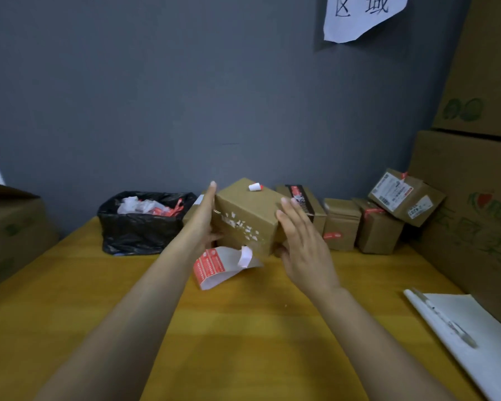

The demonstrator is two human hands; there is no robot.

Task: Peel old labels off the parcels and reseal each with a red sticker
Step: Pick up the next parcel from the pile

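A brown cardboard parcel [245, 217] is tilted up between my hands above the yellow table. White scraps of an old label cling to its front face, and a small white and red sticker scrap [255, 187] sits on its top. My left hand [204, 217] presses flat against its left side with straight fingers. My right hand [300, 241] holds its right end, fingers along the side and thumb under the lower corner. A sheet of red stickers [214, 267] with a curled white strip lies on the table just below the parcel.
A black rubbish bag [141, 224] with peeled labels stands at the back left. Several small parcels [342, 224] line the wall at the right, one tilted parcel [402, 195] still labelled. Big cartons [475, 198] rise at right. White paper with a pen [446, 319] lies front right.
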